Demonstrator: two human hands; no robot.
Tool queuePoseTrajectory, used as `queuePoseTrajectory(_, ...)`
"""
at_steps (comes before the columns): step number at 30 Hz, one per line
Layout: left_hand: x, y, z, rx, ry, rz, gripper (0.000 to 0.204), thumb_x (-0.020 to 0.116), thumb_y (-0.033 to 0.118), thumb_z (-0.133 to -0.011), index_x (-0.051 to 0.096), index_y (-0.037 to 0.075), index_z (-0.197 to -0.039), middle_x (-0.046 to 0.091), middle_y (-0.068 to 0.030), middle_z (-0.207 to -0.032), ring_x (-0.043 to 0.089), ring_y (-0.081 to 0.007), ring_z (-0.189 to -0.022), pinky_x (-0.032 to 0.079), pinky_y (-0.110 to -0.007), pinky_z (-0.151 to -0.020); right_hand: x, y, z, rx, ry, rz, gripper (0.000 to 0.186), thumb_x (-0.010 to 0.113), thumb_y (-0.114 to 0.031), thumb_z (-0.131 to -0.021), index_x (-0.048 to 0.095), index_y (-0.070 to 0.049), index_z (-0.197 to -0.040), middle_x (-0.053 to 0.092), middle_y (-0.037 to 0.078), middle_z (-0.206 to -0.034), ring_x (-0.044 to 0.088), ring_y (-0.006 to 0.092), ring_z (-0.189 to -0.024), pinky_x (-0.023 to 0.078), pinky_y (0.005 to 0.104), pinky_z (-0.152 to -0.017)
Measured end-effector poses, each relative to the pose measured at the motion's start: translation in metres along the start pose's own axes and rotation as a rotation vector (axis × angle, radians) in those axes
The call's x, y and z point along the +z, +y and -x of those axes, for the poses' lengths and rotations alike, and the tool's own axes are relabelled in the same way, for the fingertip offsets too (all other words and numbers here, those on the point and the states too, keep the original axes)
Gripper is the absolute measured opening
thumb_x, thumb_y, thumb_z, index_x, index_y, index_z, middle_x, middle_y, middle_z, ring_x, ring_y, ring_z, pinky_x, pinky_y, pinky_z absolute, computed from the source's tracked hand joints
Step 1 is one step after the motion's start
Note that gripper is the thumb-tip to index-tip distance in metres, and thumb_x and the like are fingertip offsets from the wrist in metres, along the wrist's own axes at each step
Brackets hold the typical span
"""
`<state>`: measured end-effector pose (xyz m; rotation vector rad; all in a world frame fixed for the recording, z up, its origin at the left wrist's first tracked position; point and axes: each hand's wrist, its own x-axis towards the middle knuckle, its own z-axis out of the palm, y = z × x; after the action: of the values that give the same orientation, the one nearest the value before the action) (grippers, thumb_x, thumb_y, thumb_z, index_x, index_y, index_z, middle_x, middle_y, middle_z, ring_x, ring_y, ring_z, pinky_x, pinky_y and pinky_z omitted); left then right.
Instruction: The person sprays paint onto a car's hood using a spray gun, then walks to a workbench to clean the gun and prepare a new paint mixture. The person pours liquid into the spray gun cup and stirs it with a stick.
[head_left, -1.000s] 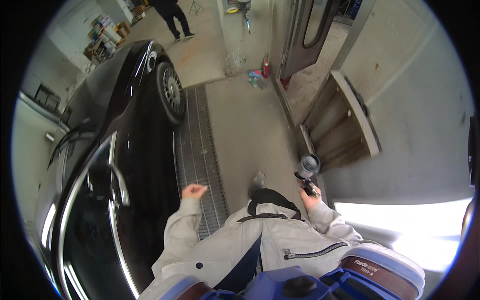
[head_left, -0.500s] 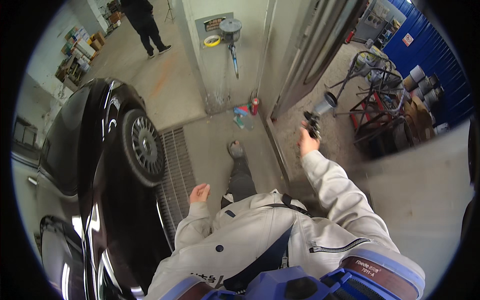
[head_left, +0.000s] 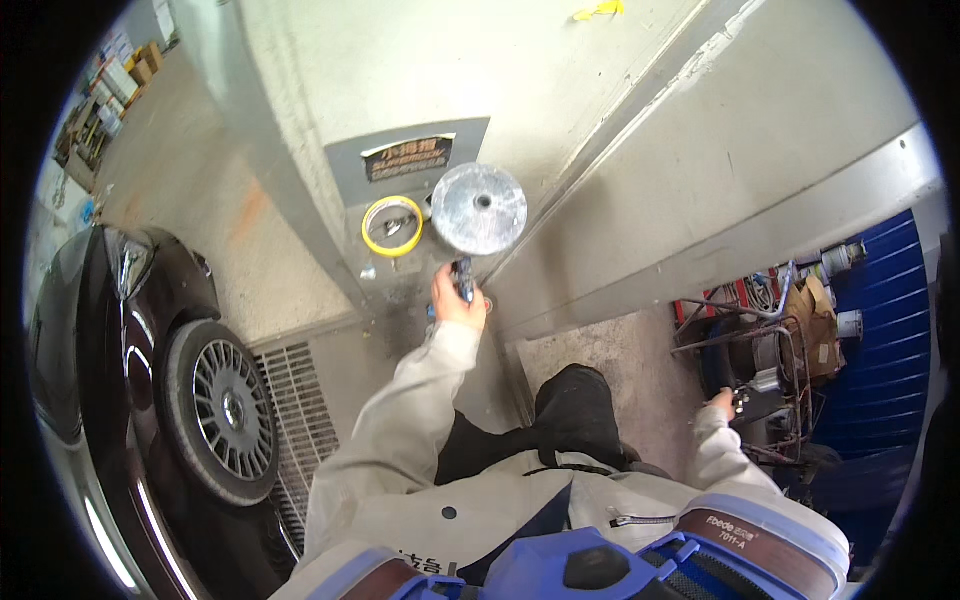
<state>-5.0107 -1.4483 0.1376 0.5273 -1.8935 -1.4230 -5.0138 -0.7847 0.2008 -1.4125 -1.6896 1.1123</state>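
Observation:
In front of me at the wall, a spray gun (head_left: 462,279) with a round grey metal cup (head_left: 480,208) shows its lid upward. My left hand (head_left: 458,305) is closed around the gun's dark body, just below the cup. Beside the cup, a yellow ring of tape (head_left: 393,226) rests at the wall with small metal pieces inside its ring. Far to the right, low, my right hand (head_left: 719,402) is closed on a second spray gun (head_left: 740,402). That gun's grey cup (head_left: 766,391) blends into the dark clutter behind it.
A dark car (head_left: 130,380) with a spoked wheel (head_left: 232,410) stands at left beside a floor grate (head_left: 297,395). A door panel (head_left: 720,170) stretches across the upper right. Metal racks (head_left: 790,350) and a blue corrugated wall (head_left: 880,350) lie right. A respirator (head_left: 600,565) fills the lower edge.
I have come closer to the wall, and my left hand has reached forward and taken hold of the spray gun there. My right hand with its gun has dropped lower and farther right.

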Motion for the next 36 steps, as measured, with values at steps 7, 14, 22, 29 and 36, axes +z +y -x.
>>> queuePoseTrajectory(7, -0.003, 0.006, -0.010, 0.086, 0.022, -0.043, 0.059, 0.062, 0.004, -0.077, 0.050, -0.007, -0.134, 0.058, -0.0310, -0.123, 0.058, -0.0483, -0.115, 0.047, -0.051, -0.101, 0.102, -0.069, -0.108, 0.178, 0.271, 0.378, 0.066, 0.063, -0.053, -0.084, 0.074, 0.000, -0.123, 0.073, 0.020, -0.127, 0.068, 0.0350, -0.117, 0.052, 0.0416, -0.103)
queuePoseTrajectory(14, 0.007, 0.029, 0.036, 0.190, 0.230, -0.011, 0.046, 0.055, -0.007, -0.080, 0.064, -0.004, -0.125, 0.074, -0.0160, -0.114, 0.071, -0.0245, -0.106, 0.053, -0.036, -0.097, 0.310, -0.044, -0.258, -0.012, 0.135, 0.216, 0.056, 0.069, -0.041, -0.085, 0.074, 0.000, -0.123, 0.073, 0.019, -0.128, 0.069, 0.0330, -0.117, 0.053, 0.0413, -0.103)
queuePoseTrajectory(22, 0.103, 0.124, 0.231, -0.077, 0.329, 0.066, 0.027, 0.075, 0.017, -0.093, 0.069, 0.007, -0.117, 0.076, -0.0052, -0.101, 0.055, -0.0062, -0.057, 0.039, -0.022, -0.049, 0.423, 0.074, -0.414, -0.105, -0.063, -0.106, 0.047, 0.076, -0.028, -0.086, 0.073, 0.000, -0.123, 0.073, 0.017, -0.129, 0.070, 0.0307, -0.116, 0.054, 0.0410, -0.103)
queuePoseTrajectory(29, 0.197, 0.161, 0.306, -0.509, -0.430, -0.219, 0.018, 0.051, -0.001, -0.098, 0.069, 0.003, -0.098, 0.075, -0.0090, -0.089, 0.055, -0.0119, -0.049, 0.045, -0.029, -0.046, 0.382, 0.162, -0.454, -0.271, -0.433, -0.329, 0.035, 0.078, -0.018, -0.087, 0.076, -0.006, -0.120, 0.075, 0.004, -0.115, 0.070, 0.0197, -0.098, 0.058, 0.0372, -0.083)
queuePoseTrajectory(36, 0.448, 0.146, 0.238, 0.119, -0.913, -0.237, 0.032, 0.055, -0.007, -0.083, 0.069, -0.002, -0.111, 0.074, -0.0124, -0.104, 0.071, -0.0224, -0.102, 0.056, -0.036, -0.091, 0.265, 0.205, -0.446, -0.233, -0.650, -0.283, 0.035, 0.067, -0.013, -0.096, 0.069, -0.011, -0.130, 0.072, -0.001, -0.106, 0.050, 0.0082, -0.050, 0.045, 0.0278, -0.046)
